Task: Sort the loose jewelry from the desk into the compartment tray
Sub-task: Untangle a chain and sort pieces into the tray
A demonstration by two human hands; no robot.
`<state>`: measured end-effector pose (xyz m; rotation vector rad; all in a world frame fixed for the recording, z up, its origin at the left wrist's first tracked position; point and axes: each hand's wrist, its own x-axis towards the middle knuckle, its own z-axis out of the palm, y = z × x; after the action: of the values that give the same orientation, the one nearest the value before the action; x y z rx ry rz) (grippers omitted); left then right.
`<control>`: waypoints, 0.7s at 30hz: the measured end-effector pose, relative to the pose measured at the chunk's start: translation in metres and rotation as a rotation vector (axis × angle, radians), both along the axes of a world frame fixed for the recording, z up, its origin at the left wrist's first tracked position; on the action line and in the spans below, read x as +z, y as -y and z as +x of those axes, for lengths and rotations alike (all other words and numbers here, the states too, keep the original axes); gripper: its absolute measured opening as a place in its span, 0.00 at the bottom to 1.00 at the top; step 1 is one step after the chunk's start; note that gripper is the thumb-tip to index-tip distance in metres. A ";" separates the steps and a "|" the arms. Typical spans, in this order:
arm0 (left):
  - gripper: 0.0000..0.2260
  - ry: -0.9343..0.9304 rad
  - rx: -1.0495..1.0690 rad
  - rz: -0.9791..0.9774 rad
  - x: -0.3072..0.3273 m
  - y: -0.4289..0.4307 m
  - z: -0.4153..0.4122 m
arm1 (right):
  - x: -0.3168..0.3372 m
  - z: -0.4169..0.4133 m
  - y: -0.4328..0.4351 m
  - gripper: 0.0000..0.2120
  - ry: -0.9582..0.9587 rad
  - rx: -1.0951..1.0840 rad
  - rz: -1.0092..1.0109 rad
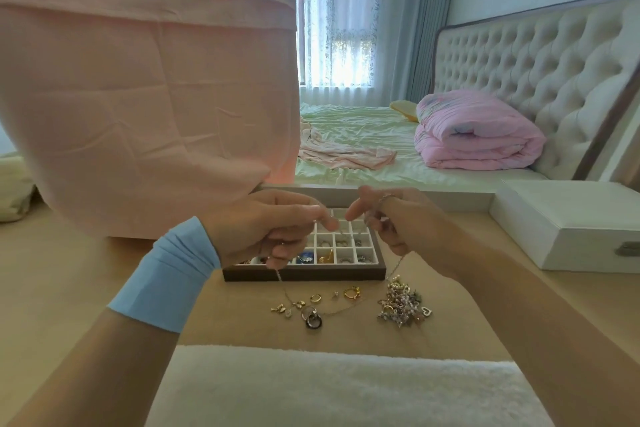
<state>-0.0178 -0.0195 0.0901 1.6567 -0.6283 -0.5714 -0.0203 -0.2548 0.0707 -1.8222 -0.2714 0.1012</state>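
Note:
A dark-framed compartment tray (304, 274) with white cells stands on the wooden desk (242, 322); its front cells hold rings and small pieces. Both hands are raised above the tray. My left hand (266, 229) pinches a thin chain (282, 284) that hangs down to the desk. My right hand (391, 218) pinches another fine chain (394, 269) that drops to a tangled heap of jewelry (401, 305). Loose rings and small gold charms (311, 307) lie in front of the tray.
A white box (571, 222) sits on the desk at the right. A white fluffy cushion (339, 388) lies at the near edge. Pink cloth (138, 80) hangs at the left behind the desk. A bed with a pink folded quilt (474, 132) is beyond.

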 end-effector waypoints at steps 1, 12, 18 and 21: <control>0.11 -0.003 -0.003 -0.052 0.001 0.002 -0.001 | 0.000 -0.001 -0.001 0.23 -0.006 0.010 0.007; 0.09 -0.169 0.211 -0.821 0.013 0.002 0.007 | -0.029 -0.010 -0.023 0.13 -0.142 0.492 -0.281; 0.14 -0.087 0.423 -0.833 0.018 -0.006 0.011 | -0.040 -0.005 -0.021 0.06 -0.175 0.514 -0.354; 0.12 -0.057 0.430 -0.827 0.021 -0.006 0.010 | -0.044 -0.004 -0.020 0.06 -0.176 0.534 -0.476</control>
<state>-0.0080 -0.0133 0.1115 0.9362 -0.3661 -0.0162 -0.0245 -0.2346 0.0269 -2.1481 -0.6455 0.7497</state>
